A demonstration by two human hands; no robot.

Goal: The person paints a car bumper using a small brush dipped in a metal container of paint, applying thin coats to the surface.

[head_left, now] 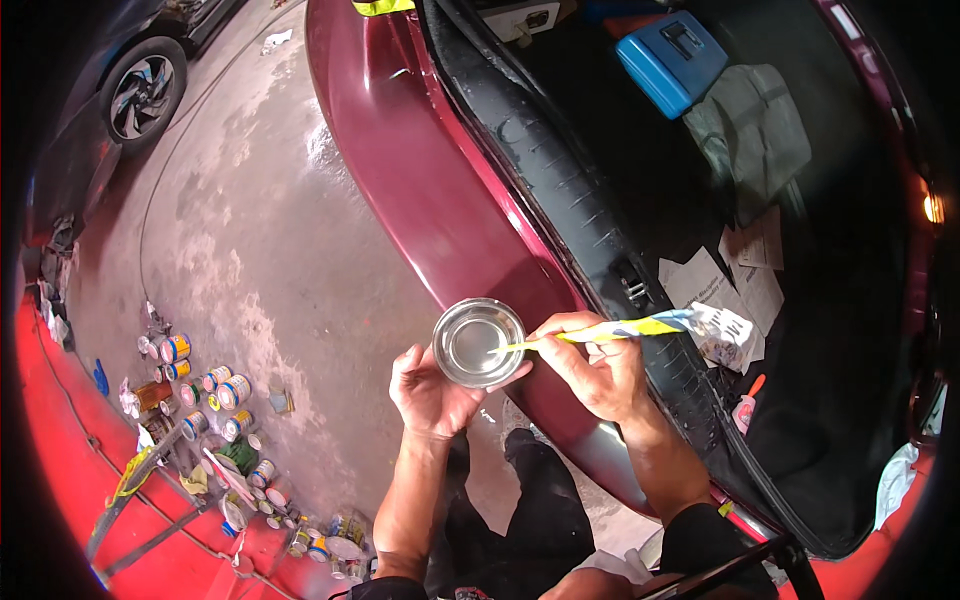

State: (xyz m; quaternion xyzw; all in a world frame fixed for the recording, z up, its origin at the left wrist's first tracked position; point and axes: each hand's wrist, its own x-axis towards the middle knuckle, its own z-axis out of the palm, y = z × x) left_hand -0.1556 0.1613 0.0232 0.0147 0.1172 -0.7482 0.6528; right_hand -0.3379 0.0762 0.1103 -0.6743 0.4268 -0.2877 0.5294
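My left hand [428,392] holds a small round shiny metal tin [478,342] from below, its open top facing up. My right hand [598,368] grips a rolled paper stick [622,330] with yellow and blue print; its thin tip reaches into the tin near the right rim. The loose crumpled end of the paper fans out to the right over the trunk edge. Both hands are held over the rear bumper of a dark red car [420,170], just above my dark trousers [530,500].
The car's open trunk [700,230] holds a blue box [671,60], a grey cloth [755,135] and loose papers [735,275]. Several paint cans [215,395] lie along the red wall at lower left. Another car's wheel [142,92] sits at upper left on the concrete floor [260,260].
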